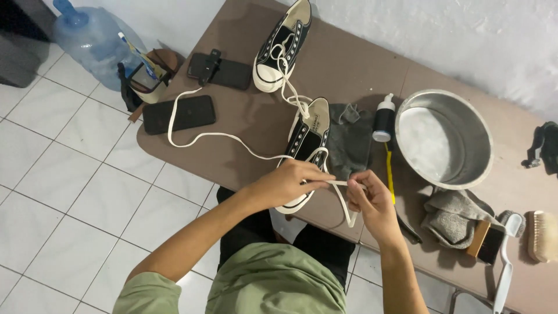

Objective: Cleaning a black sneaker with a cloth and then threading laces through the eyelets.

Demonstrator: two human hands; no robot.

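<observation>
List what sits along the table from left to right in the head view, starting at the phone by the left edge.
Black phone → near shoe with the left hand on it → right hand pinching the white lace → small bottle → metal basin → brush.

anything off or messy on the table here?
Mostly the white lace: it trails loose from the near shoe across a black phone. Both hands pinch its other end.

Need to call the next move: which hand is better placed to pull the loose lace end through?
Right, probably. The right hand already pinches the lace, while the left hand rests on the near sneaker.
</observation>
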